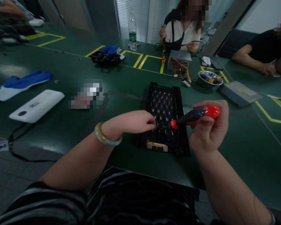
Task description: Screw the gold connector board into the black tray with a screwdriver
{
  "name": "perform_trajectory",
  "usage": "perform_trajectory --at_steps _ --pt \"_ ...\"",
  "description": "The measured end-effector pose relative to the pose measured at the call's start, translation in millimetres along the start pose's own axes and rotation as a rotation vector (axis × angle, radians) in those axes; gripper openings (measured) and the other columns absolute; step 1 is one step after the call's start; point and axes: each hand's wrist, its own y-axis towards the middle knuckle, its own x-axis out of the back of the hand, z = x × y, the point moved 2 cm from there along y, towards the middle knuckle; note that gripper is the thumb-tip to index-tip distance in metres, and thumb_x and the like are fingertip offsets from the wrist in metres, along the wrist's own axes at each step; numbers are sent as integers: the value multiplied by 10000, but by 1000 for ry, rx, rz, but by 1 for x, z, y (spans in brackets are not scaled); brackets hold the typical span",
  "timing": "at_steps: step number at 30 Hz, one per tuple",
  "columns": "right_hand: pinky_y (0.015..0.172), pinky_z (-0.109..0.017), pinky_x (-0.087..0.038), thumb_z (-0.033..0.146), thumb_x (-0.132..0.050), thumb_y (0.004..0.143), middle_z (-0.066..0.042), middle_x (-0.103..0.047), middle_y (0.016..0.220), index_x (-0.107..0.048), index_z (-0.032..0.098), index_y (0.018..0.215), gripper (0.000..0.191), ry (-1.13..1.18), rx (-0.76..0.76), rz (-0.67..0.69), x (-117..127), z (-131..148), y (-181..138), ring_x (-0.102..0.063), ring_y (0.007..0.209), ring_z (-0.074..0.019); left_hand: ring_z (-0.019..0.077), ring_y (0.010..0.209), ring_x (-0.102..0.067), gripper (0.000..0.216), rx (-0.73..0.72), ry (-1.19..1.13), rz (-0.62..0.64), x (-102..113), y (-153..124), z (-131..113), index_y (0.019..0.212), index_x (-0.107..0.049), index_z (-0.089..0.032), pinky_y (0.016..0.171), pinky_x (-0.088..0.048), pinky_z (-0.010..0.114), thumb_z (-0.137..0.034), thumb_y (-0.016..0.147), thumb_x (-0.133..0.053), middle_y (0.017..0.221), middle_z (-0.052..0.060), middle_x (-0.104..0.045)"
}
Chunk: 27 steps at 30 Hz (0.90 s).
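A black plastic panel (162, 103) with a diamond pattern lies on the green table in front of me, a gold-labelled strip at its near end. My right hand (209, 131) is closed around a red and black screwdriver (192, 115), whose thin shaft points left over the panel. At the panel's left side, my left hand (140, 122) has its fingers pinched together near the screwdriver's tip. What those fingers hold, if anything, is too small to make out.
To the left lie a white power bank-like case (43, 104) and a blue-and-white glove (28, 81). Beyond the panel are a metal box with coloured wires (180, 57), a metal bowl of tools (209, 82), a grey flat plate (240, 92) and a bottle (132, 34). Other people sit across the table.
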Motion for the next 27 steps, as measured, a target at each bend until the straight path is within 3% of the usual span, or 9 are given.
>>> perform_trajectory --at_steps 3,6,9,12,15,19,27 --pt "861 -450 -495 725 -456 899 -78 -586 996 -576 238 1013 515 38 -21 110 -2 1 -1 -599 924 -245 179 854 -669 321 11 13 -11 0 1 0 1035 -750 -178 786 -468 275 -374 957 -509 991 57 -750" --pt "863 -416 -527 528 -699 848 -43 -635 994 -501 260 1160 457 156 -104 241 -9 1 -3 -639 888 -212 181 848 -671 314 17 21 -1 1 2 -2 1022 -754 -176 775 -467 274 -361 950 -511 977 57 -755" --pt "829 -397 -550 388 -748 836 -32 -683 968 -541 251 1127 382 173 -249 424 -16 -2 -8 -673 851 -198 177 841 -670 302 19 15 3 2 2 -3 1013 -751 -170 769 -466 271 -344 946 -513 982 59 -757" --pt "793 -393 -552 385 -741 842 -30 -693 927 -593 234 966 245 222 -289 355 -16 1 -10 -674 837 -199 175 821 -665 301 9 3 -10 1 2 -2 1014 -748 -171 767 -468 275 -346 948 -512 960 55 -754" --pt "726 -357 -555 353 -727 853 -4 -686 873 -557 246 963 229 408 -297 274 -13 7 -9 -662 780 -176 173 778 -654 299 -9 -2 -14 0 2 -1 983 -751 -173 730 -464 280 -335 950 -502 927 55 -747" --pt "664 -315 -544 272 -736 847 12 -697 857 -569 248 988 219 563 -299 341 -16 16 -10 -650 719 -146 164 729 -638 313 -33 -2 -25 0 2 -2 968 -752 -174 692 -450 281 -345 966 -491 881 51 -740" --pt "668 -338 -540 248 -732 848 7 -698 858 -613 249 944 153 490 -258 418 -16 21 -12 -662 757 -166 160 786 -637 269 -95 36 -7 1 -1 -4 955 -743 -162 744 -441 271 -329 971 -532 882 42 -736"
